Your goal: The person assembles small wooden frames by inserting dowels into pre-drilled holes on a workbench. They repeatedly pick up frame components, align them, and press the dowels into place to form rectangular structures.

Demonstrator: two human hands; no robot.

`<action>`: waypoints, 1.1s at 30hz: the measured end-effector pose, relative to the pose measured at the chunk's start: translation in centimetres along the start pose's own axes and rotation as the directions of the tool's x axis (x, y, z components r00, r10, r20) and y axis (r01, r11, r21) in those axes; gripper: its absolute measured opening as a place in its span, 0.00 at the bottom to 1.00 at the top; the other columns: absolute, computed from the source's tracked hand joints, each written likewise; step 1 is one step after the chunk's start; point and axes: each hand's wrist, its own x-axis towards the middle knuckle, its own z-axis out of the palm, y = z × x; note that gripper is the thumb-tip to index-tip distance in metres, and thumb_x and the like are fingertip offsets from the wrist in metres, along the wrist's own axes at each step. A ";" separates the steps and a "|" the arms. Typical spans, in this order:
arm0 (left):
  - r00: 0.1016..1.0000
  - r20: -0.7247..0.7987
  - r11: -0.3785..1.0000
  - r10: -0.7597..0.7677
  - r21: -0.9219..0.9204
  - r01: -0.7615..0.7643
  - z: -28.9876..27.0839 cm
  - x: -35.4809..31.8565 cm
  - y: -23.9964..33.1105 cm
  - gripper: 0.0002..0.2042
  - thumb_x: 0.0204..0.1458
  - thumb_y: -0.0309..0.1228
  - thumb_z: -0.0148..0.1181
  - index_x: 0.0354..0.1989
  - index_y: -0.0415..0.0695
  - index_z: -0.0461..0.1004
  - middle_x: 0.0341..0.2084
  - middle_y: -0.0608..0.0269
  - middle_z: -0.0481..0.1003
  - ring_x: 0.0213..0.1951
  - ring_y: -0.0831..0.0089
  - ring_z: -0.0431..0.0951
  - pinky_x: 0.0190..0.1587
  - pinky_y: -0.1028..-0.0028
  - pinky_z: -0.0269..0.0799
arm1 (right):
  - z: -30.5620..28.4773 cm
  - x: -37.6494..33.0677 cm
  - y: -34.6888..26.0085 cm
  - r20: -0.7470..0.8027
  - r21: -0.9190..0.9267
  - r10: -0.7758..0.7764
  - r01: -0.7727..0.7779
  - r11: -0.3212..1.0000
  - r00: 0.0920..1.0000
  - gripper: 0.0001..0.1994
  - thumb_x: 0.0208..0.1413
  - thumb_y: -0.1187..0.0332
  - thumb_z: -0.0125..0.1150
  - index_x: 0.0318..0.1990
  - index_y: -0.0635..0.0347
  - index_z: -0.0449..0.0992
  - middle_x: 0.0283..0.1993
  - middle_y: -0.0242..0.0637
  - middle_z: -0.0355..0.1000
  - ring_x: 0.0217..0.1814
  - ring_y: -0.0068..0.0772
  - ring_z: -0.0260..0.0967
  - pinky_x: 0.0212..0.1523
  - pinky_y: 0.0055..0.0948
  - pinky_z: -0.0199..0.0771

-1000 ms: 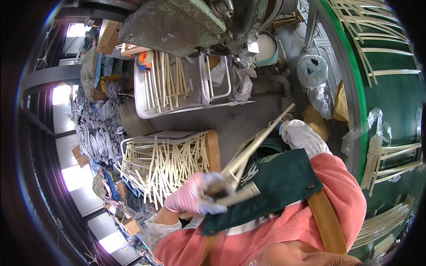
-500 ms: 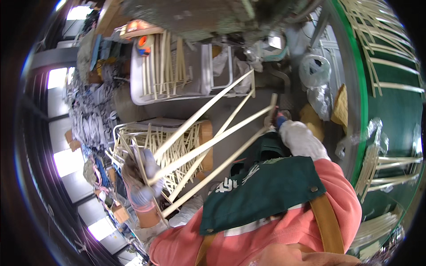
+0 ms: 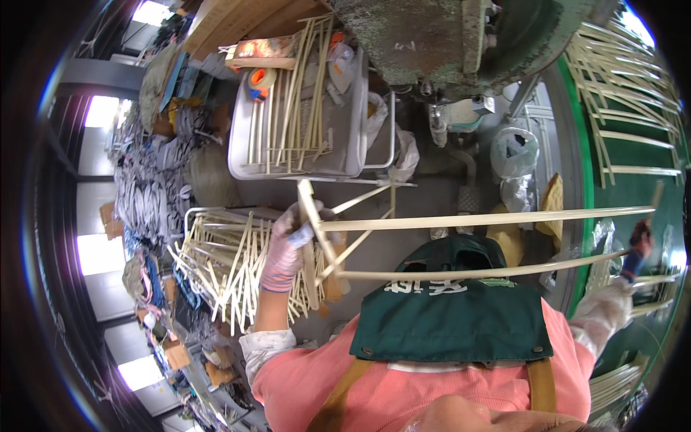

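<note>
A long, pale, narrow frame, with two rods joined by a short bar at each end, stretches across in front of my apron; one of its rods (image 3: 489,218) lies farther from me. My gloved left hand (image 3: 286,241) is closed around the frame's left end. At the other end my right hand (image 3: 636,250), in a dark and blue glove, is closed on the short bar above the green table's edge; its fingers are partly blurred. Behind the left end, a second pale frame (image 3: 354,253) slants away, mostly hidden; whether my left hand holds it too is unclear.
A heap of pale frames (image 3: 230,263) lies at the left. Beyond it stands a grey tray cart (image 3: 241,155) with rods, tape and a box. A worn green machine (image 3: 410,47) looms ahead. More pale frames (image 3: 626,108) lie on the green table (image 3: 633,194) at right.
My right hand has swung out to the right, from near my apron to over the green table. The frame has turned from slanting to nearly level, and my left hand has moved right and away from me.
</note>
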 end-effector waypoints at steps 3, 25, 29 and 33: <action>0.996 0.069 0.999 -0.048 -0.016 0.050 1.6 2.9 -3.0 0.12 0.53 0.26 0.55 0.46 0.37 0.68 0.38 0.57 0.75 0.40 0.70 0.77 0.40 0.68 0.78 | 6.9 0.0 -11.0 -0.104 -0.984 -0.658 0.019 0.177 0.746 0.17 0.52 0.76 0.48 0.50 0.71 0.66 0.47 0.47 0.66 0.50 0.41 0.64 0.53 0.38 0.65; 0.954 -0.285 0.913 -0.093 -0.407 -0.032 18.2 17.0 -7.4 0.10 0.44 0.24 0.66 0.33 0.45 0.70 0.14 0.74 0.65 0.11 0.86 0.59 0.14 0.84 0.48 | 55.1 1.0 42.3 0.053 -0.808 0.412 -0.204 0.554 0.910 0.13 0.57 0.72 0.54 0.47 0.71 0.71 0.28 0.33 0.72 0.23 0.18 0.66 0.25 0.18 0.67; 0.978 -0.186 0.895 -0.098 -0.446 0.005 18.6 18.2 -7.5 0.08 0.44 0.22 0.65 0.28 0.46 0.71 0.17 0.70 0.71 0.10 0.87 0.60 0.11 0.85 0.49 | 55.2 0.7 42.0 0.059 -0.763 0.492 -0.278 0.584 0.869 0.14 0.56 0.72 0.55 0.47 0.72 0.70 0.30 0.34 0.73 0.25 0.22 0.70 0.28 0.19 0.71; 0.982 -0.187 0.872 -0.038 -0.486 -0.058 18.3 19.1 -7.9 0.07 0.45 0.22 0.64 0.26 0.46 0.70 0.16 0.70 0.71 0.10 0.87 0.59 0.11 0.85 0.48 | 53.8 3.6 41.5 0.192 -0.740 0.627 -0.308 0.597 0.755 0.12 0.56 0.70 0.56 0.44 0.70 0.72 0.30 0.34 0.74 0.28 0.23 0.73 0.29 0.19 0.74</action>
